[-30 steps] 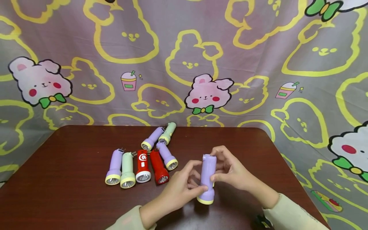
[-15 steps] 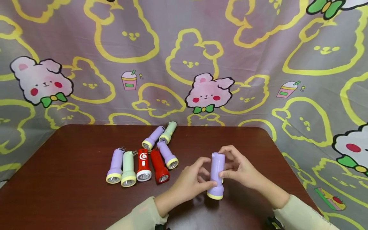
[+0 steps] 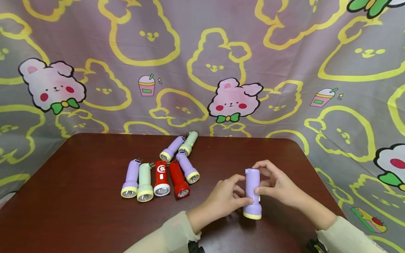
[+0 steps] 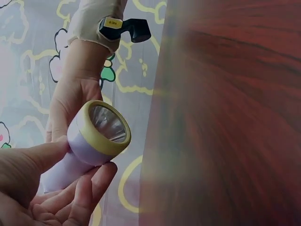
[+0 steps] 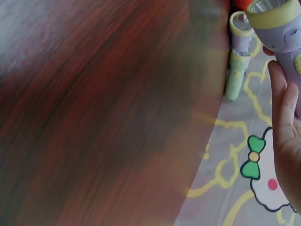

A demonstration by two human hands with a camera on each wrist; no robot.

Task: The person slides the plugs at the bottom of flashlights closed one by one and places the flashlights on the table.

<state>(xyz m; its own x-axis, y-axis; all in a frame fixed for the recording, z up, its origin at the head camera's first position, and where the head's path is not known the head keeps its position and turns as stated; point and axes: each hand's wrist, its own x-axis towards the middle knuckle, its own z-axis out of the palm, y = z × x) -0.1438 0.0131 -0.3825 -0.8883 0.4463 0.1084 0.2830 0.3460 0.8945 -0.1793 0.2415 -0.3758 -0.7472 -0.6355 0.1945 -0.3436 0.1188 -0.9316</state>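
A purple flashlight (image 3: 252, 182) with a yellow rim stands upright between my two hands, its lens end down, close over the right part of the table. My left hand (image 3: 225, 197) pinches it low near the head, thumb in front and fingers behind. Higher up, my right hand (image 3: 280, 182) holds the body from the right with its thumb and fingers. In the left wrist view the silver reflector of the same flashlight (image 4: 96, 132) faces the camera. A yellow switch (image 5: 298, 63) shows on its side in the right wrist view.
To the left lie more flashlights on the dark wooden table (image 3: 79, 218): a purple one (image 3: 131, 177), a green one (image 3: 145, 182), a red-and-white one (image 3: 161, 177) and a red one (image 3: 178, 179). Behind them, two purple ones (image 3: 172, 148) and a green one (image 3: 189, 142) cluster near the patterned curtain (image 3: 183, 77).
Both hands have carried the purple flashlight rightward across the view, keeping it upright. The view has shifted slightly; the other flashlights lie in the same arrangement.
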